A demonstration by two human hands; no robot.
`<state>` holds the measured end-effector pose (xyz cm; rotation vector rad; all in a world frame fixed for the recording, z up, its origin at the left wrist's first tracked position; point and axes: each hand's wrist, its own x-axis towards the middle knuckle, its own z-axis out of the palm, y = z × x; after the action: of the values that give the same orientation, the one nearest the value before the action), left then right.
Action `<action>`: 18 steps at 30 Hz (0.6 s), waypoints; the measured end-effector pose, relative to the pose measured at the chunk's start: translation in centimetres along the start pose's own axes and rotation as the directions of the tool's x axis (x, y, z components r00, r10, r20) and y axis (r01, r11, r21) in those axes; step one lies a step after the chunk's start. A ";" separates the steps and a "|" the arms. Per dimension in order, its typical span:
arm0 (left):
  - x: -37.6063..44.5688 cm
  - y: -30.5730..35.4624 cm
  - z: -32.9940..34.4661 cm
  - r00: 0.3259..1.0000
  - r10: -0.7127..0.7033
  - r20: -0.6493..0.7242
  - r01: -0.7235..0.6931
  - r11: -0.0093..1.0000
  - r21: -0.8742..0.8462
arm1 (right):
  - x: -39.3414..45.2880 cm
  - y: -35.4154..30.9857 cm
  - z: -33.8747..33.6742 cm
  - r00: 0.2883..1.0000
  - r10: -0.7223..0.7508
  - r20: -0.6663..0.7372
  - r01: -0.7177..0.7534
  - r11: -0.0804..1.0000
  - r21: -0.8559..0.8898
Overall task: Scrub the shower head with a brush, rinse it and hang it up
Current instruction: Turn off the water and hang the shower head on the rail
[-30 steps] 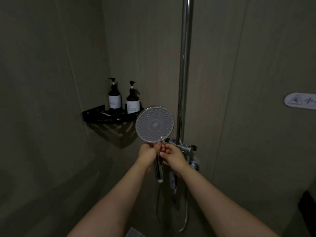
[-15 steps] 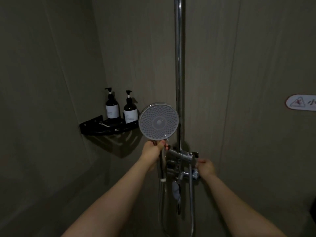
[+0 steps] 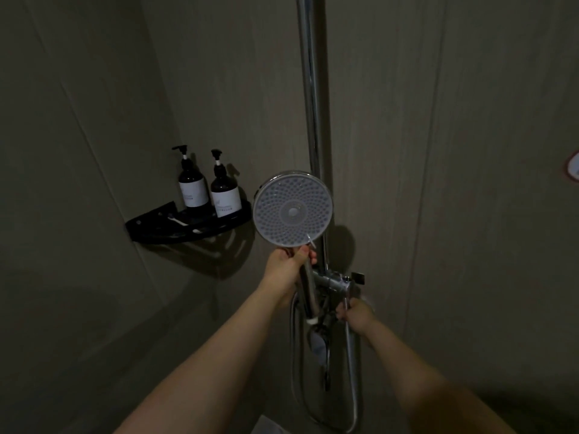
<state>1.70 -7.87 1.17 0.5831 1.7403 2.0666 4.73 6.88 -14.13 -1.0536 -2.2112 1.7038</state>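
The left hand (image 3: 286, 270) grips the upper part of the handle of the shower head (image 3: 293, 208), fingers and thumb curled round it just below the round spray face. The shower head is held upright, in front of the chrome riser pipe (image 3: 311, 89), with its dotted spray face turned toward the camera. The lower end of the handle sits beside the chrome bracket and mixer fitting (image 3: 333, 281) on the pipe; whether it touches the bracket cannot be told. The right hand (image 3: 355, 316) is lower and to the right, at the fitting, with its fingers curled round a chrome part there; which part it holds cannot be told in the dim light. A chrome hose (image 3: 352, 371) hangs in a loop below the fitting. To the left, a black corner shelf (image 3: 188, 228) is fixed where the two walls meet. Two dark pump bottles (image 3: 192, 186) with pale labels stand upright on it, side by side, and a small pale object lies on the shelf in front of them, too dim to identify. The shelf's right end lies just beside the spray face. At the right edge of the view, part of a white sign (image 3: 573, 167) is fixed to the wall.
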 end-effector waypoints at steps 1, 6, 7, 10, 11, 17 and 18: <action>0.1 0.0 -0.2 1.000 0.004 -0.003 -0.004 1.000 0.003 | 0.2 0.1 0.0 1.000 -0.015 -0.015 0.016 0.999 0.042; 0.9 0.0 -1.3 0.999 -0.011 -0.042 0.012 1.000 0.025 | -0.6 0.2 -0.1 0.996 -0.014 -0.085 0.037 0.962 0.271; 1.0 0.0 -1.5 0.998 -0.012 -0.054 0.013 1.000 0.022 | -0.9 -0.2 -0.1 0.996 -0.012 -0.088 0.038 0.952 0.304; 0.9 0.1 -1.9 0.998 -0.028 -0.063 0.029 0.999 0.017 | -1.6 -2.4 -0.9 0.994 -0.026 -0.107 0.072 0.891 0.449; 0.9 0.1 -2.0 0.997 -0.038 -0.066 0.039 0.999 0.019 | -1.8 -3.2 -1.1 0.993 -0.040 -0.108 0.085 0.887 0.454; 0.2 0.5 -1.7 0.997 -0.011 -0.074 0.010 1.000 -0.013 | -3.4 -5.4 -3.1 0.986 -0.103 -0.130 0.113 0.991 0.069; 0.2 0.6 -1.6 0.997 -0.007 -0.073 0.006 1.000 -0.009 | -3.6 -5.8 -3.4 0.983 -0.111 -0.147 0.119 0.992 0.050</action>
<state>0.68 -9.25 1.54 0.5049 1.7704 2.1145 6.66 6.78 -6.76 -0.9815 -2.0777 1.5824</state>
